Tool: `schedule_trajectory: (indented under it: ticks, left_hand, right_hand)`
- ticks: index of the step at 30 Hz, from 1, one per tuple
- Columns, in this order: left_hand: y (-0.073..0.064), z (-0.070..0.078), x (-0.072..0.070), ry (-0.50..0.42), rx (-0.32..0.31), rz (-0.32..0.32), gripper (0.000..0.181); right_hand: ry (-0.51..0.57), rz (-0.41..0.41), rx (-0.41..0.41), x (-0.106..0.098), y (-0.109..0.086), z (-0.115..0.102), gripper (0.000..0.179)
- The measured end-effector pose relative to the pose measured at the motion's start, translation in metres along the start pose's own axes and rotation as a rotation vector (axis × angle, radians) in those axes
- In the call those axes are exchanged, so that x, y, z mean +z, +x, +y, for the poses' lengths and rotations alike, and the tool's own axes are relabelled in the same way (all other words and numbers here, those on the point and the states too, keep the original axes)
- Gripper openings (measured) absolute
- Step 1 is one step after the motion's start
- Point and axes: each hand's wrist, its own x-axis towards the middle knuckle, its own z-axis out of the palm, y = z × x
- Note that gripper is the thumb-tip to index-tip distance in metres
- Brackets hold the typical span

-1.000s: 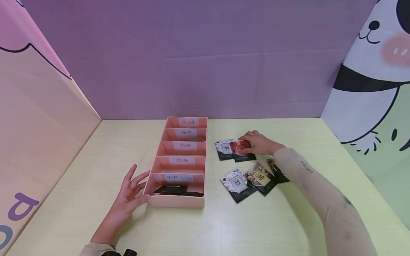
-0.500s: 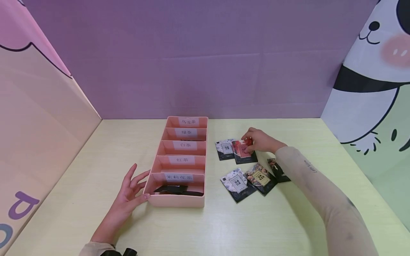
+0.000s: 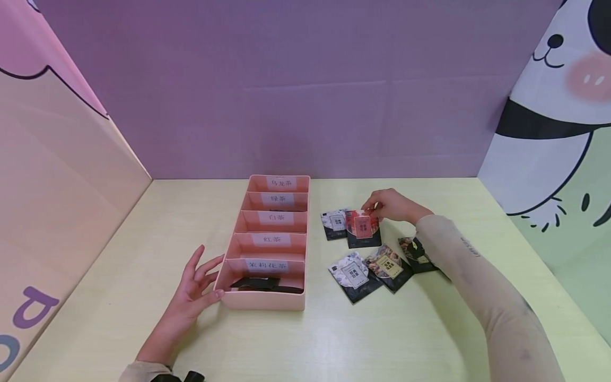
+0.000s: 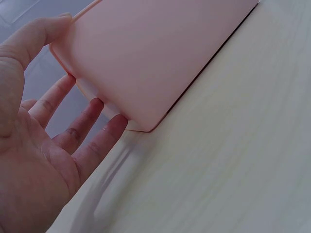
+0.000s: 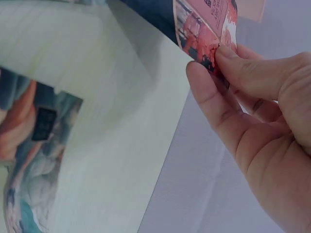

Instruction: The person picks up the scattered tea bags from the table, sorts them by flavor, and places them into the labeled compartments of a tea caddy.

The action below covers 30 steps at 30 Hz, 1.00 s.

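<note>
In the head view a red and black tea sachet (image 3: 363,229) is pinched at its upper right corner by my right hand (image 3: 392,206). The right wrist view shows thumb and fingertips on either side of that corner of the red sachet (image 5: 206,29). My left hand (image 3: 191,294) rests with spread, nearly straight fingers at the front left corner of a long pink box (image 3: 262,301). In the left wrist view its fingertips touch the side of the pink box (image 4: 150,53). Dark sachets (image 3: 260,283) lie in the box's front compartment.
A white and black sachet (image 3: 334,223) lies left of the red one. Nearer me lie another white sachet (image 3: 355,276), a brown patterned sachet (image 3: 389,267) and a dark sachet (image 3: 414,253) partly under the right sleeve. Labelled dividers split the box. A purple wall (image 3: 315,106) stands behind.
My right hand has shifted from over the red sachet to its upper right corner, uncovering its front. The red sachet has moved slightly toward me. The left hand has stayed in place.
</note>
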Motion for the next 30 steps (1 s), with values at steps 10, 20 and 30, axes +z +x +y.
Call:
schedule_trajectory:
  ticks: [10,20,30]
  left_hand:
    - [-0.001,0.0,0.0,0.011,-0.011,0.014,0.092]
    - [-0.001,0.0,0.001,0.004,-0.004,0.002,0.091]
    - [0.0,0.001,0.001,0.009,0.0,0.007,0.09]
  right_hand:
    - [0.039,0.039,-0.05,-0.008,-0.003,-0.003,0.025]
    - [0.061,0.082,-0.042,-0.013,-0.006,-0.012,0.025]
    - [0.086,0.146,-0.025,-0.016,-0.006,-0.025,0.023]
